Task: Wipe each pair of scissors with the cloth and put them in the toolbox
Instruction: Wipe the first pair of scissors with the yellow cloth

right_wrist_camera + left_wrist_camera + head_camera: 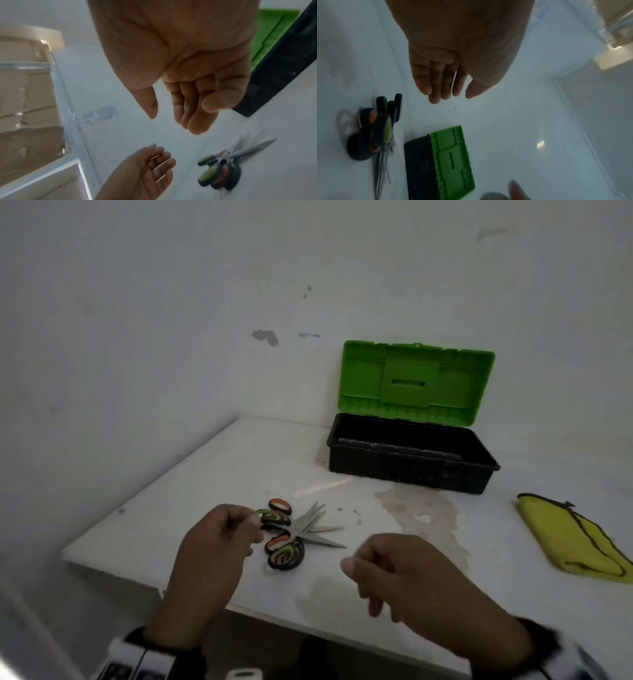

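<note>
Head view: pile of steel-bladed scissors with black handles lined green and orange (291, 534) lying on the white worktop (212, 470), blades fanned toward the right. Left hand (219, 539) just beside the handles, fingers loosely curled; contact with the handles not resolvable from this angle. Right hand (400, 573) near the blade tips, apart from them, fingers loosely curled, nothing held.

Black plastic toolbox with raised bright-green lid (411, 453) at the back of the worktop against the white wall (137, 320), well apart from the scissors. Interior dark, contents not readable. Folded yellow cloth with dark stitched edging (572, 539) at the right edge of the worktop, well apart from both hands; seen in the head view only.

Left wrist view: left-hand fingers (435, 86) nearly straight and relaxed, palm bare, clear of the scissor handles.

Right wrist view: right-hand fingers (193, 108) half-curled, palm bare. Shows the left palm from below with spread fingers, apart from the scissors.
</note>
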